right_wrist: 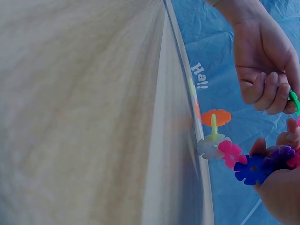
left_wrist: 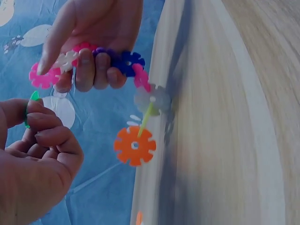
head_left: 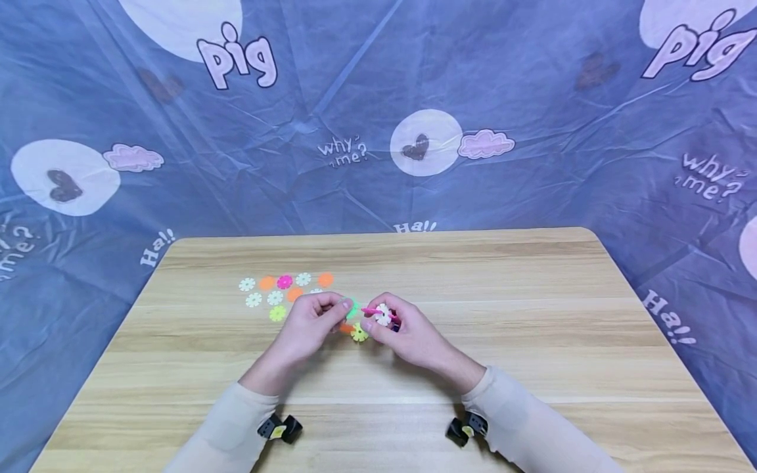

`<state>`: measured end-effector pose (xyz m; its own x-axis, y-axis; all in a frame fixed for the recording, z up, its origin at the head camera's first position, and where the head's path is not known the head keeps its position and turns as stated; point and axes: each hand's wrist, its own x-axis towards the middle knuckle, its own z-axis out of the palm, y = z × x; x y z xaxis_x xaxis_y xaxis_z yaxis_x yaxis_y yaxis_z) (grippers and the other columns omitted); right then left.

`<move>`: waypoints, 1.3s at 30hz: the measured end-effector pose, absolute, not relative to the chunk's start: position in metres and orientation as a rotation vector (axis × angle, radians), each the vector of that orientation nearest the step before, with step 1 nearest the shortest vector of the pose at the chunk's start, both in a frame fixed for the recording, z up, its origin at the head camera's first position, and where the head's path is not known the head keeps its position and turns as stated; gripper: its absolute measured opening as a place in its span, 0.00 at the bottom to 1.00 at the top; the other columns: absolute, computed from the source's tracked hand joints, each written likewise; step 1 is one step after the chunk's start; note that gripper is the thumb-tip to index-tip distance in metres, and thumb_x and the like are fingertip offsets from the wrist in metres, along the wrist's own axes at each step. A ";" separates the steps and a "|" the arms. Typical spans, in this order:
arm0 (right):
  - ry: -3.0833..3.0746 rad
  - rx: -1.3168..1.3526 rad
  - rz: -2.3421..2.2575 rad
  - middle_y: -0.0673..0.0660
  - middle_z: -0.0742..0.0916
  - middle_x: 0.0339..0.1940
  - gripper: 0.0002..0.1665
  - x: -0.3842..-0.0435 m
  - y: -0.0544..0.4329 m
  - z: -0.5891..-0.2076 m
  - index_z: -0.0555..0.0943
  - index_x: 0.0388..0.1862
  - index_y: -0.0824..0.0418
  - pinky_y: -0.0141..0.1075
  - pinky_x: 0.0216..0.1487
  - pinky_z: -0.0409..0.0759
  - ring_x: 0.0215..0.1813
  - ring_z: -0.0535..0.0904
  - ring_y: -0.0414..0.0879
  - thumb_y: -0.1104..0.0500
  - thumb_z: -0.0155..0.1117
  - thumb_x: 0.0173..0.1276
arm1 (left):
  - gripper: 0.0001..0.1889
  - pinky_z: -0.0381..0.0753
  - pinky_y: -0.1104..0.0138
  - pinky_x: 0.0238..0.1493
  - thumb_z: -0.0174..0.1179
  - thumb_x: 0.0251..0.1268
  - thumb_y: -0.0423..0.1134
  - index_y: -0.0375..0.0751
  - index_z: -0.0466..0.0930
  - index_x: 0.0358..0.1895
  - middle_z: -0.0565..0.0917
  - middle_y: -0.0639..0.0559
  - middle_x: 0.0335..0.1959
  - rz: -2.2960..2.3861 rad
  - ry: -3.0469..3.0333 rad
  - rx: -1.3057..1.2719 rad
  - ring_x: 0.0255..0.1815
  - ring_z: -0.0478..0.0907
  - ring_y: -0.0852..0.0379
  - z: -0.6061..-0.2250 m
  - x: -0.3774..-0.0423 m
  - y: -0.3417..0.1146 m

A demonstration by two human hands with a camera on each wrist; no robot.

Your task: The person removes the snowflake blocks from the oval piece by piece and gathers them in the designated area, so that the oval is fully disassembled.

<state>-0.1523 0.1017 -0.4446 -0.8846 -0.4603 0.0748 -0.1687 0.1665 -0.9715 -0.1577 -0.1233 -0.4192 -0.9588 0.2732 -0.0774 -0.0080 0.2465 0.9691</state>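
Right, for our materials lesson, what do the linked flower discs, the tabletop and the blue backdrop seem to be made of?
Linked flower discs: probably smooth plastic; they are thin, evenly coloured and cleanly notched.
Tabletop: wood or wood-look laminate, satin-looking; the pale grain fits either.
Blue backdrop: likely thin fabric, perhaps plastic sheeting, with slight sheen; it creases and carries printed words.

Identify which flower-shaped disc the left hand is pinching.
The green disc, in the left hand; the right hand holds the linked discs, and the loose discs lie on the table.
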 end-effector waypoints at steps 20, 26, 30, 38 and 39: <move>2.266 -0.595 -1.713 0.53 0.85 0.37 0.16 -0.152 0.100 -0.441 0.82 0.57 0.66 0.31 0.36 0.78 0.36 0.79 0.41 0.56 0.66 0.80 | 0.09 0.78 0.70 0.28 0.66 0.77 0.34 0.32 0.88 0.51 0.88 0.42 0.37 1.421 2.648 0.099 0.29 0.76 0.58 -0.417 -0.166 -0.178; 2.272 -0.571 -1.704 0.53 0.86 0.40 0.16 -0.152 0.100 -0.443 0.82 0.57 0.64 0.31 0.37 0.79 0.37 0.79 0.43 0.55 0.67 0.80 | 0.09 0.78 0.71 0.34 0.64 0.77 0.30 0.30 0.89 0.51 0.89 0.40 0.41 1.340 2.702 0.049 0.37 0.78 0.55 -0.419 -0.169 -0.185; 2.275 -0.567 -1.694 0.53 0.86 0.40 0.16 -0.153 0.101 -0.444 0.82 0.57 0.63 0.31 0.37 0.79 0.38 0.79 0.44 0.54 0.67 0.80 | 0.09 0.79 0.71 0.37 0.63 0.77 0.30 0.30 0.89 0.52 0.89 0.41 0.42 1.267 2.719 0.025 0.40 0.79 0.54 -0.421 -0.171 -0.189; 2.292 -0.607 -1.673 0.54 0.86 0.40 0.17 -0.152 0.101 -0.444 0.82 0.58 0.64 0.32 0.38 0.79 0.37 0.79 0.42 0.54 0.66 0.81 | 0.05 0.79 0.67 0.41 0.67 0.74 0.31 0.34 0.89 0.46 0.88 0.45 0.36 1.157 2.753 -0.009 0.38 0.81 0.54 -0.428 -0.179 -0.196; 2.293 -0.607 -1.673 0.53 0.86 0.40 0.16 -0.152 0.101 -0.444 0.82 0.58 0.64 0.32 0.38 0.79 0.37 0.79 0.42 0.54 0.66 0.81 | 0.04 0.80 0.66 0.42 0.68 0.73 0.31 0.34 0.89 0.45 0.88 0.45 0.36 1.142 2.757 -0.011 0.38 0.81 0.54 -0.429 -0.180 -0.197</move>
